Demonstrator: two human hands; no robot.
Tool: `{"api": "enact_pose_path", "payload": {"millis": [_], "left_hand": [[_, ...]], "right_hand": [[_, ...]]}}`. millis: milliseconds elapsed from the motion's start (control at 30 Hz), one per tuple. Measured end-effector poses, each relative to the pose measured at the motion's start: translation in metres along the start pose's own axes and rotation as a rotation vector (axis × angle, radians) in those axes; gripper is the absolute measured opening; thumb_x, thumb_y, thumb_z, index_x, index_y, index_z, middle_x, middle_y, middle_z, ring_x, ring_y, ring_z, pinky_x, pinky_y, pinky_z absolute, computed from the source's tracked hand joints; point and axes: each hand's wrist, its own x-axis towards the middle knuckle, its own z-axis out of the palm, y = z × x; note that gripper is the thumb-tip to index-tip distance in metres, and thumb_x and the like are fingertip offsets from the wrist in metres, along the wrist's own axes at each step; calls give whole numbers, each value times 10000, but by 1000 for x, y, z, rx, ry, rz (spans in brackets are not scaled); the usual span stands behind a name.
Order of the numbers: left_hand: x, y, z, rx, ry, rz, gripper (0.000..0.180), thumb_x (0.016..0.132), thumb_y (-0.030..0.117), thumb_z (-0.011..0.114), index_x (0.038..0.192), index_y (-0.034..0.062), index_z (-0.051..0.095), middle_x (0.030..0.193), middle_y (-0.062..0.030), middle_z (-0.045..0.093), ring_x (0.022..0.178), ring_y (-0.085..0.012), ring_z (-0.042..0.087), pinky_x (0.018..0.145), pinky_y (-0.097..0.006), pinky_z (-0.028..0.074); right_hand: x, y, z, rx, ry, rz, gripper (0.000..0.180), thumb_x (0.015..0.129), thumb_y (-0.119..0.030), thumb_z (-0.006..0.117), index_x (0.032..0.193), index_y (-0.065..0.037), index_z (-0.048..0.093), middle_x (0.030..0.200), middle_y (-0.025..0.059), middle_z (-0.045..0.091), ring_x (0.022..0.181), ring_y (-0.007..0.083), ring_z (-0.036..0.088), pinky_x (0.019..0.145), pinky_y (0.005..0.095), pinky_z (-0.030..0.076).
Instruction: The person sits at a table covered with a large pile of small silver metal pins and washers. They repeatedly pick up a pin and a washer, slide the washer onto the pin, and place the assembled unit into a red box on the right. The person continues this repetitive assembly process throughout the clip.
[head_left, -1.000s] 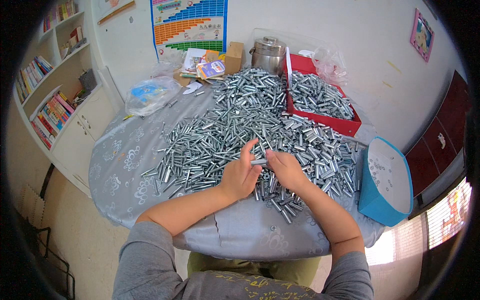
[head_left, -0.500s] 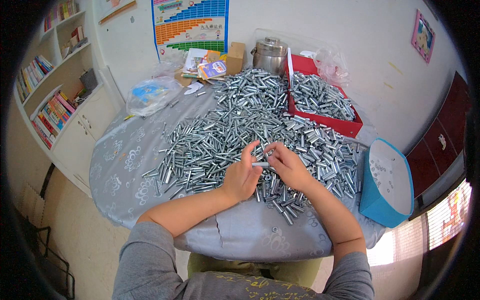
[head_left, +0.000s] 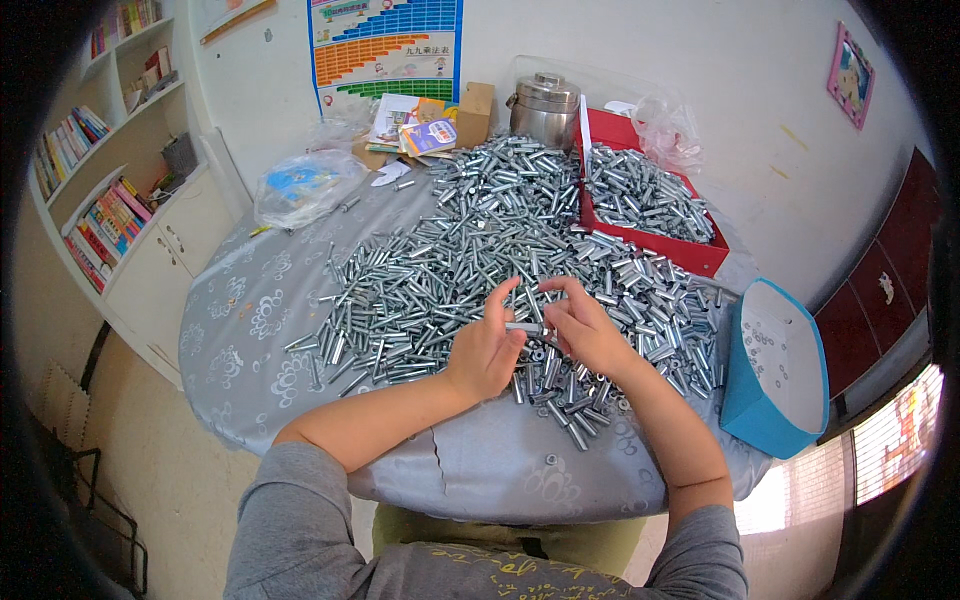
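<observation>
Over the near middle of a large pile of silvery metal bolts and sleeves [head_left: 420, 290], my two hands meet at one short bolt [head_left: 523, 327]. It lies nearly level, pinched by the thumb and fingers of my left hand [head_left: 485, 350]. My right hand [head_left: 585, 330] closes on the bolt's right end, its index finger raised and bent. Whether a small nut or washer sits under those right fingertips I cannot make out. Loose bolts and sleeves lie just beneath and beside both hands.
A red box [head_left: 655, 252] full of bolts stands at the back right. Right of the pile is a blue bin [head_left: 775, 400] with small rings inside. A steel pot [head_left: 545, 110], booklets [head_left: 428, 137] and a plastic bag [head_left: 308, 188] line the back. One nut [head_left: 551, 459] lies near the front edge.
My right hand has shifted slightly right along the bolt and its index finger has lifted and opened a little. My left hand keeps its hold almost unmoved.
</observation>
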Motion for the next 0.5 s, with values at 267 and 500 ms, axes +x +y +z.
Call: {"api": "enact_pose_path", "payload": {"millis": [267, 500], "left_hand": [[0, -1, 1, -5, -16, 1, 658, 923, 460, 319, 1320, -49, 195, 670, -85, 549, 545, -292, 542, 477, -375, 381], [1, 0, 2, -14, -24, -4, 655, 924, 467, 310, 1325, -37, 196, 683, -86, 558, 563, -291, 553, 493, -369, 394]], "right_hand": [[1, 10, 1, -139, 67, -167, 308, 858, -120, 479, 1148, -21, 447, 699, 33, 515, 625, 99, 494, 562, 258, 402], [0, 9, -3, -29, -66, -39, 330, 839, -106, 464, 1158, -20, 448, 695, 31, 498, 630, 95, 485, 565, 256, 395]]}}
